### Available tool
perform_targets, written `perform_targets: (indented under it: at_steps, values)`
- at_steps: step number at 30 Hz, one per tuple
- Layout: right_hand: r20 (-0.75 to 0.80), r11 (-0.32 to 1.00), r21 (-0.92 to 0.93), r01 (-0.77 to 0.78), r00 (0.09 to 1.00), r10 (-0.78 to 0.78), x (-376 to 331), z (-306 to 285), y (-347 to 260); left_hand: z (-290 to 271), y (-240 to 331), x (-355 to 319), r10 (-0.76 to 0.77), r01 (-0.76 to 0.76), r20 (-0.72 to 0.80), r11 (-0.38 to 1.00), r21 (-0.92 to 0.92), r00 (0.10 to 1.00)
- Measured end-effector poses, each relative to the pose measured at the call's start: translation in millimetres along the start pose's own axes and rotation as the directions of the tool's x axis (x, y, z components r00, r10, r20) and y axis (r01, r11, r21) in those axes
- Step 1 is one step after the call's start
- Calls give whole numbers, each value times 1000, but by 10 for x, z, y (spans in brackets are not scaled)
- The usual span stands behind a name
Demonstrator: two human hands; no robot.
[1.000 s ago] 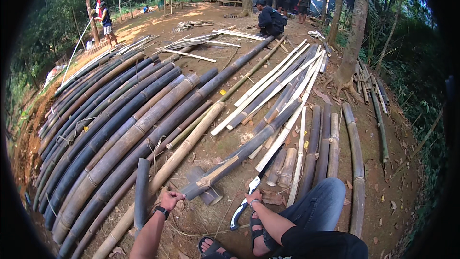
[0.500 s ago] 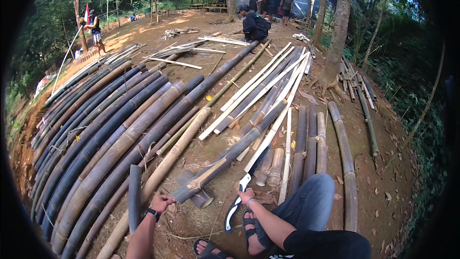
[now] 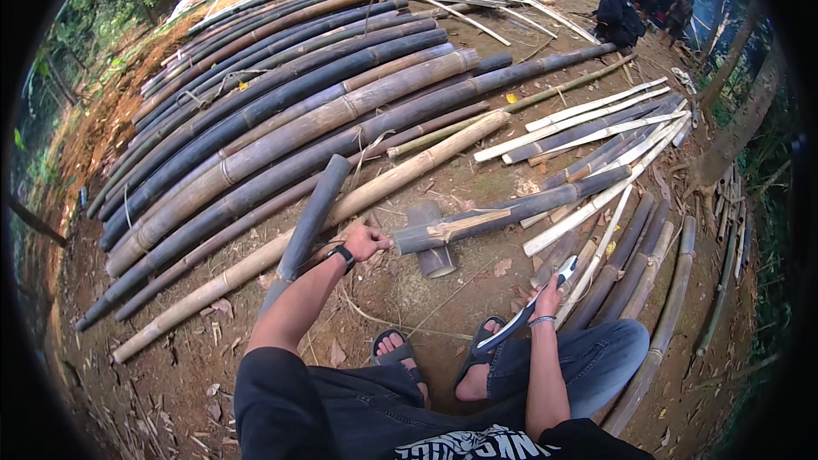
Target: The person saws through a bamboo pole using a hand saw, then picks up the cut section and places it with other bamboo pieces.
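Note:
A dark bamboo pole (image 3: 537, 204) with a pale shaved patch rests its near end across a short bamboo piece (image 3: 437, 261) on the ground. At that end, my left hand (image 3: 366, 241) has its fingers pinched together on the pole's rim. In my right hand (image 3: 547, 300) is a hand saw (image 3: 511, 328) with a curved white and black handle, held above my right knee and apart from the pole. The saw's blade is hardly visible from this angle. Beside my left forearm a dark bamboo length (image 3: 315, 213) slants up over a long tan pole (image 3: 383, 183).
A large row of long bamboo poles (image 3: 281, 140) covers the left. Pale split strips (image 3: 588, 106) lie ahead, and shorter poles (image 3: 626, 268) lie to my right. A person in dark clothes (image 3: 618, 17) crouches at the far end, with others behind. A tree trunk (image 3: 741, 128) stands at right.
The view has turned left and downward. My right hand has brought the saw away from the pole, toward my right knee. My left hand stays at the pole's near end.

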State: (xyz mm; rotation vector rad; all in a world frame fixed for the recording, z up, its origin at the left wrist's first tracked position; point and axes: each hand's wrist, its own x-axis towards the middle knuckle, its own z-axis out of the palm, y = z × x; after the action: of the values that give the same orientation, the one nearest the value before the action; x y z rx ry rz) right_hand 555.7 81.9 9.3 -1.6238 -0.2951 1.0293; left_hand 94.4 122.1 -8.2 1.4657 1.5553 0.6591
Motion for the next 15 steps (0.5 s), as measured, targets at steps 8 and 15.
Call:
perform_targets:
  at_steps: [8, 15]
  values:
    - [536, 935, 54, 351, 779, -324, -948, 142, -191, 18, 17, -23, -54, 53, -12, 994, -95, 998]
    - [862, 837, -252, 485, 506, -33, -1678, 809, -112, 129, -212, 35, -55, 51, -9, 965, -256, 998]
